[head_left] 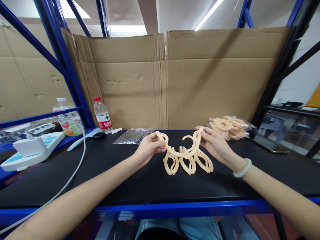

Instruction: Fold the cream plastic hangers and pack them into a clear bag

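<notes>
A beige, curved plastic hanger (181, 154) is held up between my two hands, its arms spread and its small hook curling up near the right end. My left hand (150, 146) pinches its left end. At the other end, my right hand (212, 140), with a pale coiled band on the wrist, grips it between thumb and fingers. Just behind and below it, several folded beige hangers lie side by side on the black tabletop, among them a left one (171, 165), a middle one (188, 165) and a right one (205, 162).
A bag of beige pieces (228, 126) lies at the back right beside a dark flat device (270, 145). Clear plastic wrap (133, 136) and a red-capped bottle (103, 116) are back left. A power strip (32, 150) with a white cable (81, 160) sits far left.
</notes>
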`<state>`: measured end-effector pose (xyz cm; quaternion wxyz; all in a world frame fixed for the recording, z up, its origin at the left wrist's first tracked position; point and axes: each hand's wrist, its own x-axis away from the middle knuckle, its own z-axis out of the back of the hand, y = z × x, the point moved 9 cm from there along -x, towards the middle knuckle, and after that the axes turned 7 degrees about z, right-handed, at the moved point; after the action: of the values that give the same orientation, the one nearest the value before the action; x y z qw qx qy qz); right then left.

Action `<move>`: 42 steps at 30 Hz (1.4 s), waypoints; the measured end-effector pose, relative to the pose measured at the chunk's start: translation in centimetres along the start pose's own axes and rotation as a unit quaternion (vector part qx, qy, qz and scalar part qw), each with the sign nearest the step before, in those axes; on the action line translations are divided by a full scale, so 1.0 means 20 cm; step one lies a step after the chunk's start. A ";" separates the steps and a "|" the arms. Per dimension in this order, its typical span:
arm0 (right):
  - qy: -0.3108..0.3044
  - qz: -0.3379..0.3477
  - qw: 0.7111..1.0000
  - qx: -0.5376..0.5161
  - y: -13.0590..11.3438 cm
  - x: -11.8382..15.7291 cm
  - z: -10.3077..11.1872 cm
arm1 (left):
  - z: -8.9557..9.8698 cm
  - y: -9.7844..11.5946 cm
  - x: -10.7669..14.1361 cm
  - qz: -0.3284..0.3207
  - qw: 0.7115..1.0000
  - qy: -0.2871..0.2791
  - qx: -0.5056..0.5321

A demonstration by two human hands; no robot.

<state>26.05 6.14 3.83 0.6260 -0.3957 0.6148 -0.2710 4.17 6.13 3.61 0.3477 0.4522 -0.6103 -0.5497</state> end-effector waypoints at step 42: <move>-0.235 0.223 0.895 0.307 -0.21 0.22 -0.40 | -0.14 -0.01 0.09 -0.098 0.990 -0.047 -0.087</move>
<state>19.19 -1.14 5.45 0.8869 -0.0884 0.4075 -0.1990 6.18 3.37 3.78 0.3010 0.4516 -0.5289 -0.6525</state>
